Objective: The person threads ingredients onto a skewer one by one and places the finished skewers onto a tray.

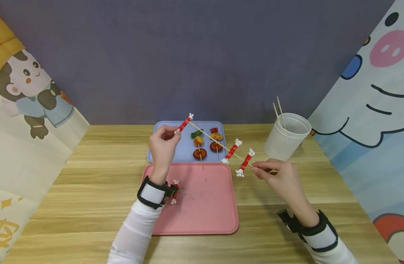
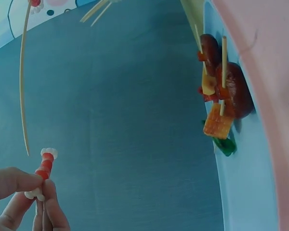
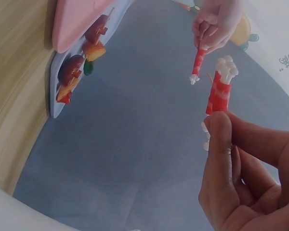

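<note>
Up over the trays, my left hand (image 1: 164, 146) pinches a toy enoki roll (image 1: 184, 124), red-wrapped with white bumpy ends. Thumb and fingertips grip it near its lower end in the left wrist view. On the right, my right hand (image 1: 279, 176) holds a thin wooden skewer (image 1: 206, 134) by its end, between thumb and fingers. Two similar rolls are threaded crosswise close to that hand, the inner roll (image 1: 231, 151) and the outer roll (image 1: 245, 162). The skewer's pointed tip (image 2: 27, 150) stands just beside the left hand's roll, with a small gap.
A pink tray (image 1: 205, 205) bears one more roll (image 1: 175, 192), partly behind the left wrist strap. Behind it, a blue tray (image 1: 185, 146) carries two finished-looking food skewers (image 1: 199, 153). A white bucket (image 1: 284, 141) with a few sticks stands at the back right.
</note>
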`<state>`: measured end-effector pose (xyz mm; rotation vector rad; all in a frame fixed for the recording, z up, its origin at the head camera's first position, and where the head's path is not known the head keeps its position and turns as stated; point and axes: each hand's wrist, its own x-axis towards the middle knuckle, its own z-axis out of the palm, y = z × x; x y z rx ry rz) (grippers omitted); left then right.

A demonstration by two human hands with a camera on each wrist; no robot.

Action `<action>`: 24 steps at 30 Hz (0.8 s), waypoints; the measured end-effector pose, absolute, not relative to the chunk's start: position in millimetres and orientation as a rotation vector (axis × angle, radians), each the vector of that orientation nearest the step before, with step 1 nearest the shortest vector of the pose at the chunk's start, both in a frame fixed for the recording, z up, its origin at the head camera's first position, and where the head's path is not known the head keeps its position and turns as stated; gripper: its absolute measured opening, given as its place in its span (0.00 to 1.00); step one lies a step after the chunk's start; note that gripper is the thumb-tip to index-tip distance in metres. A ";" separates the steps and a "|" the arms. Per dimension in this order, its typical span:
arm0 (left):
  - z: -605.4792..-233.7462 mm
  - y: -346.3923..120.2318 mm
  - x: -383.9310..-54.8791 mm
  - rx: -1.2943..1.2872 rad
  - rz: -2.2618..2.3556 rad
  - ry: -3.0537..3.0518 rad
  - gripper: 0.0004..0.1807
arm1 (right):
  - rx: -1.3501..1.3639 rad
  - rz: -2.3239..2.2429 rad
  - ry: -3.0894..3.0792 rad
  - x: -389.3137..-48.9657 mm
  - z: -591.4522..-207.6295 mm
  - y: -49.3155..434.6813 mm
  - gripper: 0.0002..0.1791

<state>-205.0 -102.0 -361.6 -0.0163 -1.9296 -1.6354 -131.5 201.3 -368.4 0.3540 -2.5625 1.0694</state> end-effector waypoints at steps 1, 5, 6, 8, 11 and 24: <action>-358.0 -100.7 -203.2 -0.022 -1.621 -1.921 0.06 | 0.357 1.070 -2.561 -131.4 -368.4 201.2 0.05; -346.8 -96.3 -196.0 -0.042 -1.546 -1.899 0.05 | 0.358 1.059 -2.571 -130.5 -368.8 200.9 0.05; -346.1 -95.9 -195.5 -0.048 -1.534 -1.894 0.05 | 0.354 1.055 -2.576 -130.2 -368.9 200.7 0.05; -344.6 -94.9 -194.3 -0.064 -1.507 -1.885 0.05 | 0.346 1.050 -2.583 -130.1 -369.2 200.1 0.05; -344.3 -93.7 -194.2 -0.097 -1.483 -1.866 0.05 | 0.345 1.041 -2.583 -130.1 -369.7 199.2 0.04; -346.3 -89.1 -193.2 -0.129 -1.477 -1.866 0.04 | 0.352 0.999 -2.598 -131.7 -371.0 198.3 0.05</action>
